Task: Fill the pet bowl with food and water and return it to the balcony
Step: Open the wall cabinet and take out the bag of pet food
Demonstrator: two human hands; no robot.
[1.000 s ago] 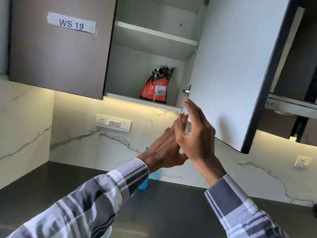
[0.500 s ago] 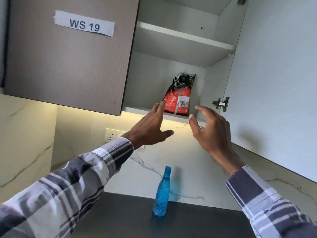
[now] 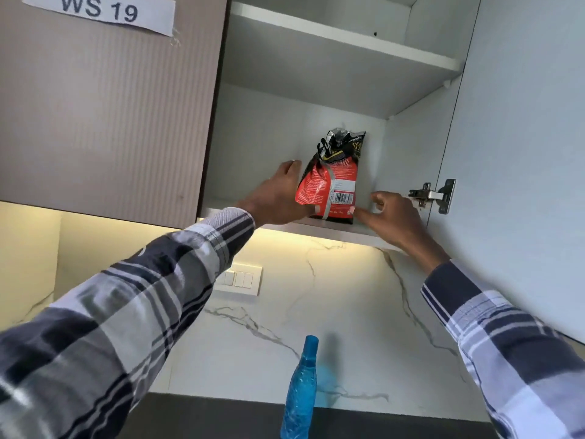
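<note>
A red and black pet food bag stands upright on the bottom shelf of the open wall cabinet. My left hand wraps the bag's left edge, with the thumb on the front near the bottom and the fingers reaching behind. My right hand is at the bag's lower right corner; its forefinger touches the corner and the other fingers are loosely curled. A blue water bottle stands on the dark counter below. No pet bowl is in view.
The cabinet's white door hangs open on the right, its hinge just beyond my right hand. The left door is closed and bears the label "WS 19". A switch plate sits on the marble backsplash.
Both hands have risen from below the shelf to the bag. The left hand now holds its left side and the right hand touches its lower right corner. The view has moved closer.
</note>
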